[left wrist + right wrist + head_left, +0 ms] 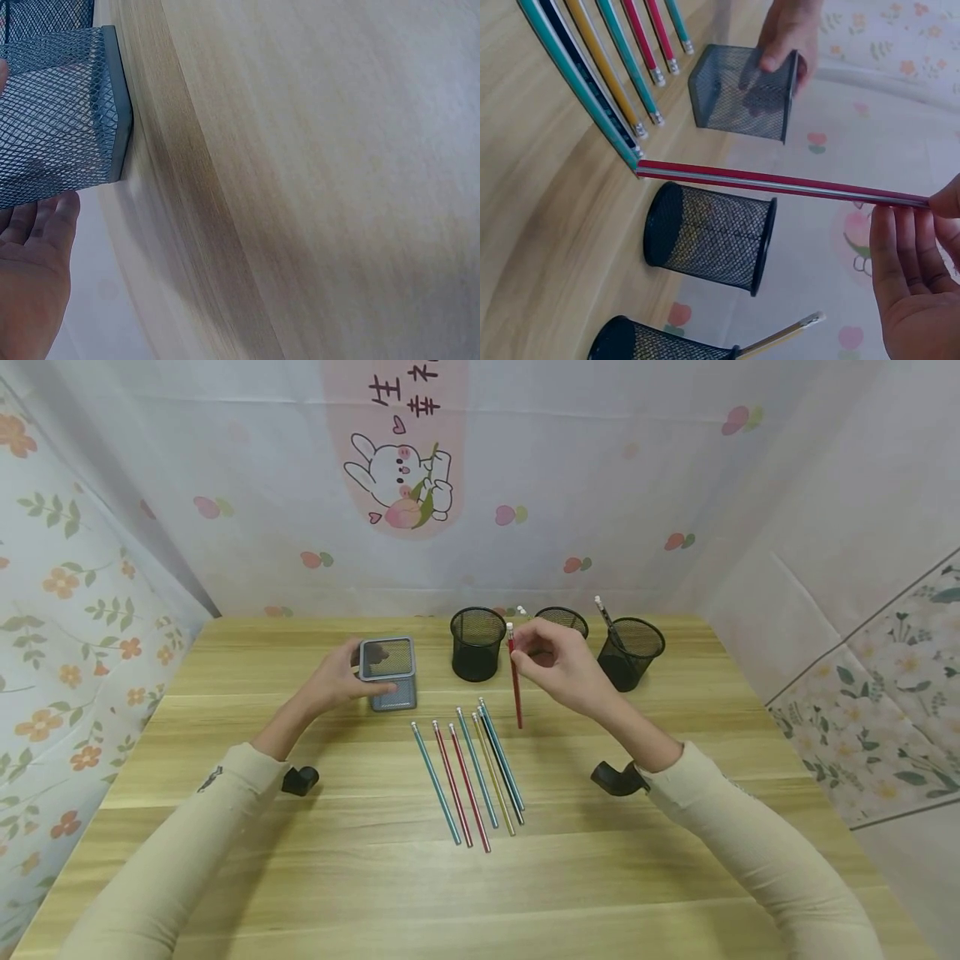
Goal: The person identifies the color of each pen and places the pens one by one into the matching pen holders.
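Observation:
Between thumb and fingers, my right hand (pixel 558 662) pinches a red pencil (pixel 516 685) near its white eraser end. The pencil hangs roughly upright in front of the round black mesh cups; in the right wrist view the whole red pencil (pixel 780 184) shows. My left hand (pixel 341 678) holds a square grey mesh pen holder (pixel 394 692) from its left side, thumb across the front; the left wrist view shows the holder's mesh wall (pixel 60 112). Several pencils lie side by side in front: blue-green (pixel 437 782), red (pixel 453 783), yellow (pixel 492 774) and dark.
A black mesh cup (pixel 476 647) stands between the hands. Another cup (pixel 573 620), partly behind my right hand, has a pencil in it. The rightmost cup (pixel 633 653) holds a dark pencil (pixel 611 625). A printed curtain (pixel 585 485) hangs behind the wooden table (pixel 360 877).

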Tool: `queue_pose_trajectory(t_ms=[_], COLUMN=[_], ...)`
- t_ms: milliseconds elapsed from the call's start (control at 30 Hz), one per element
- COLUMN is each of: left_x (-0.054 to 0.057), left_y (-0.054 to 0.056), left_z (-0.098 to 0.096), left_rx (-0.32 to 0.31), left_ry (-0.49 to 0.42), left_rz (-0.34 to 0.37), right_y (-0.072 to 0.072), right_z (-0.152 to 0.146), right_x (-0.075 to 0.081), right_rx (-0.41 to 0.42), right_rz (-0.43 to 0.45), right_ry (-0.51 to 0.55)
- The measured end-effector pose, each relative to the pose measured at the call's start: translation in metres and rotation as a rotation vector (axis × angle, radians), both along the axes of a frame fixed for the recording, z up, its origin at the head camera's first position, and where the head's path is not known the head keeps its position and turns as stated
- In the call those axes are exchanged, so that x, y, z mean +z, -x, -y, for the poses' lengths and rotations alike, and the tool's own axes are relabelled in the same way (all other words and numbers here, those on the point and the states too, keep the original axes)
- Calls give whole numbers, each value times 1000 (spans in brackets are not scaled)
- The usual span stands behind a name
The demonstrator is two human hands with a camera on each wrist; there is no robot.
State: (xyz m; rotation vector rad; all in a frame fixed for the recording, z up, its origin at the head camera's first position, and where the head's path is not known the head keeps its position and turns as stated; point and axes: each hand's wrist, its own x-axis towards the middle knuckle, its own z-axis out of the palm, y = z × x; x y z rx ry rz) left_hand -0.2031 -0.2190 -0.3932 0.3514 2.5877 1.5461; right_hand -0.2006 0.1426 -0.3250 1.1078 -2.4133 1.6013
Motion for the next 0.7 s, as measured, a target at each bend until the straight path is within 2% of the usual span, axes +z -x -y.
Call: queue_pose_trajectory(t_ms=[100,200,700], left_x=[-10,-15,-16], left_y=[6,10,10], left_z=[4,6,6], left_rx=[3,-1,-3], left_ry=[4,1,1], left_rz=[-3,-15,-19], right_y=[1,2,9], right_z=[2,4,18], right_x=[3,3,9], right_rx=[1,-5,-6], right_rz=[-26,-64,-312], right_ry=[7,17,157])
